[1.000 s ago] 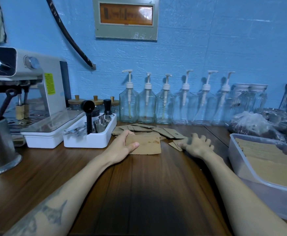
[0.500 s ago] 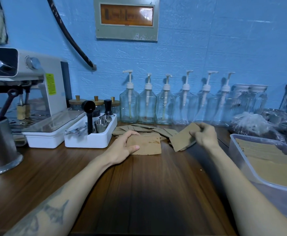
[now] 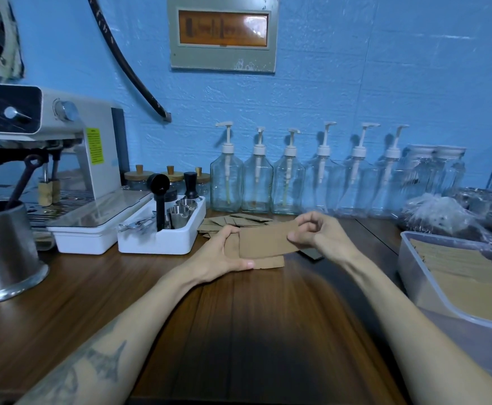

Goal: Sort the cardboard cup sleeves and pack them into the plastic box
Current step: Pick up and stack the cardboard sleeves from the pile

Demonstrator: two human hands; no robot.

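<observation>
Pinching one cardboard sleeve [image 3: 263,240] by its far end, right hand [image 3: 320,233] lays it over the stack [image 3: 268,262] w/ left hand [image 3: 224,257] clamped on stack's near edge (prob. squaring edges). Plastic box [image 3: 423,276] sits right of both grips, part-filled.

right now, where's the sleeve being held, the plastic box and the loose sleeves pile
held sleeve [image 3: 263,239], head view, middle of its flat face
plastic box [image 3: 420,276], head view, clear left wall
loose sleeves pile [image 3: 238,220], head view, top sleeves behind the hands
</observation>
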